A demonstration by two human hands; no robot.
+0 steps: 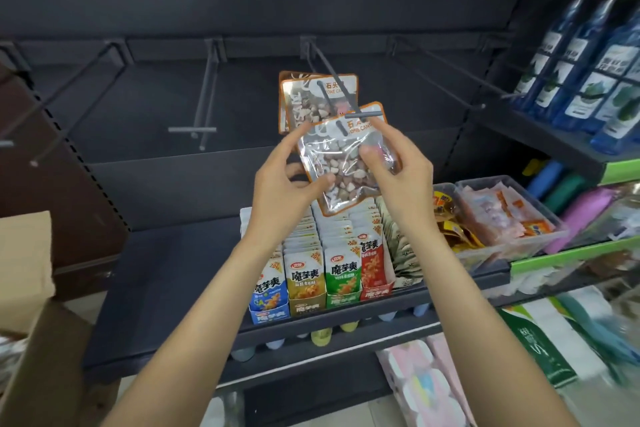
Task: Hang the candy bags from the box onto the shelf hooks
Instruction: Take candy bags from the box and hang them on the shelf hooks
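Dark shop shelving, back panel with row of hooks [207, 97], mostly bare. Both my hands up on one candy bag [346, 163], orange-edged, clear window, pebble-looking sweets inside. Left hand [280, 180] grip pinching bag's left edge, right hand [394, 163] grip pinching right side, thumb on front. Bag tilted, its hang hole right at tip of middle hook [341, 87]. Two more bags [311, 97] already hanging further back on same hook. Cardboard box [24, 288] low left. Snack packs [325, 270] on shelf below.
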